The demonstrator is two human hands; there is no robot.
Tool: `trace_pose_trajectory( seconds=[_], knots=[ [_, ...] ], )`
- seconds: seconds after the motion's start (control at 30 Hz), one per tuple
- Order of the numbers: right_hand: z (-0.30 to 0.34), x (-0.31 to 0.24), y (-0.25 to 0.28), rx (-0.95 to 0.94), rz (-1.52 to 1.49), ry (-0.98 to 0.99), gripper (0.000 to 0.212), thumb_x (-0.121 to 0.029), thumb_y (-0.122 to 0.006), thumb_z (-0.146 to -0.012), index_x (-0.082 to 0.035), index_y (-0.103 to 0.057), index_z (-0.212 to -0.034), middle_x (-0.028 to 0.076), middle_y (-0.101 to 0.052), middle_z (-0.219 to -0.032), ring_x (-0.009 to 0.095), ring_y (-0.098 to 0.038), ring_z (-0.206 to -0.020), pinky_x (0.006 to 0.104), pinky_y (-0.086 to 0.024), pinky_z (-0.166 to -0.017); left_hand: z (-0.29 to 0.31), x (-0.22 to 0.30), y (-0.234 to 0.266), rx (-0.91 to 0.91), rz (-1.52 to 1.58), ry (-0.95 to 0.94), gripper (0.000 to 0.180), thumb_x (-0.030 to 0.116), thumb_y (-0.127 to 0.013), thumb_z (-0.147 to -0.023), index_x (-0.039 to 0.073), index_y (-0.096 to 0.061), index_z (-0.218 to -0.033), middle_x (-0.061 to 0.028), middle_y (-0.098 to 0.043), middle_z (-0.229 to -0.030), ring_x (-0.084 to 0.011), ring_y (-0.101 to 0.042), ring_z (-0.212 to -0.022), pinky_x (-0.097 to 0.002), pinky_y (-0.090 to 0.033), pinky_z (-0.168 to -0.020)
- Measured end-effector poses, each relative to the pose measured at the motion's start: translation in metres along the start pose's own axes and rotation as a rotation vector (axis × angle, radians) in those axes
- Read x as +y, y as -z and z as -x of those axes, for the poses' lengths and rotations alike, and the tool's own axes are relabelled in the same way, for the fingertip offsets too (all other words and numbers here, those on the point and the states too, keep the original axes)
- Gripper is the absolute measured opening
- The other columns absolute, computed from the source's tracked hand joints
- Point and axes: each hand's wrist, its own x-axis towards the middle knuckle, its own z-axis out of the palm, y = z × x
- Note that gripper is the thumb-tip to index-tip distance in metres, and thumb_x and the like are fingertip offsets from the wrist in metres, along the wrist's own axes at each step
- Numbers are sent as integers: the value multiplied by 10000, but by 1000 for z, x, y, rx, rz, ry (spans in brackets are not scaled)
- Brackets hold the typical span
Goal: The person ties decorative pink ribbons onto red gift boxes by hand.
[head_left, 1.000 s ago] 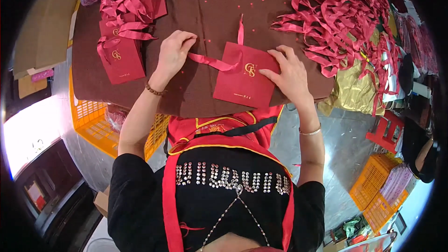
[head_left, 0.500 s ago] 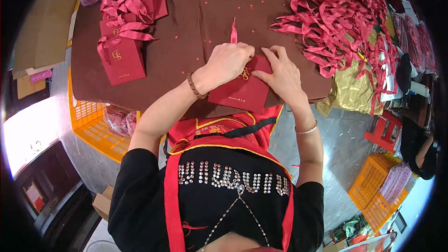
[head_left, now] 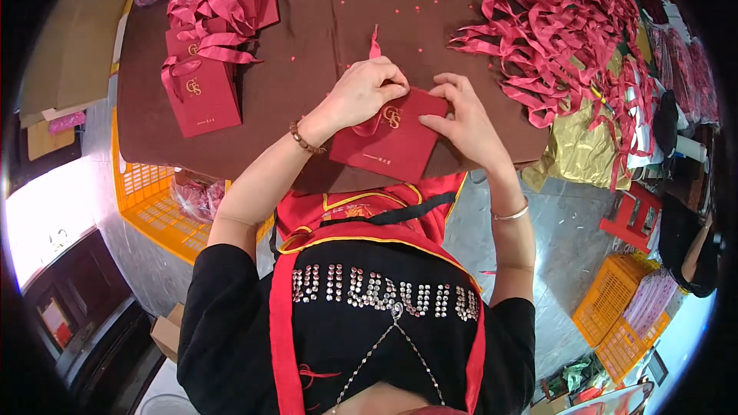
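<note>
A small dark-red paper gift bag (head_left: 392,146) with a gold emblem lies tilted at the table's near edge. My left hand (head_left: 361,96) is closed in a pinch at the bag's top edge, on a pink-red ribbon. One ribbon end (head_left: 375,44) sticks up beyond this hand, and a ribbon loop (head_left: 367,127) hangs over the bag's front. My right hand (head_left: 467,119) grips the bag's upper right corner, thumb on the front and fingers behind the edge. What the left fingertips pinch is partly hidden.
Overlapping red bags with ribbon handles (head_left: 204,100) lie at the left of the brown-covered table (head_left: 307,31). A large heap of loose ribbons (head_left: 538,46) covers its right side. Tiny red dots are scattered mid-table. Orange crates (head_left: 165,227) stand on the floor.
The bag has shifted slightly left and tilted a little more. My left hand has moved left, and a ribbon loop now shows on the bag's front. My right hand still holds the corner.
</note>
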Motion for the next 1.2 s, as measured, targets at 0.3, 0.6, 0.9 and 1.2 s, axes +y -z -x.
trace_pose_trajectory(
  seconds=[0.3,0.6,0.9,1.2],
  knots=[
    [-3,22,-7,-37,-216,-150,190,-92,-659,-812,38,-599,-936,57,-492,-1111,90,-521,-800,231,-462,-692,13,16,11,301,-263,-173,188,77,-568,-863,66,-611,-1046,-117,-635,-754,-275,-637,-683,-360,-500,-637],
    [-1,15,-8,-32,-241,-192,186,-96,-667,-807,32,-603,-925,34,-509,-1015,91,-509,-777,226,-446,-688,33,13,-19,105,-204,-105,124,89,-584,-844,12,-588,-942,-142,-639,-745,-305,-639,-708,-372,-492,-619],
    [-1,14,-8,0,-199,-134,212,-106,-676,-793,28,-616,-946,49,-532,-1092,84,-499,-781,233,-435,-723,29,9,-34,312,-335,-195,98,132,-618,-816,36,-623,-836,-85,-608,-714,-269,-591,-689,-377,-432,-642],
    [0,16,-11,-5,-268,-138,188,-91,-662,-813,40,-617,-941,50,-511,-1104,62,-506,-737,217,-464,-652,26,15,-38,337,-463,-152,76,147,-637,-791,80,-610,-768,-50,-597,-691,-231,-582,-675,-355,-358,-615]
  ],
)
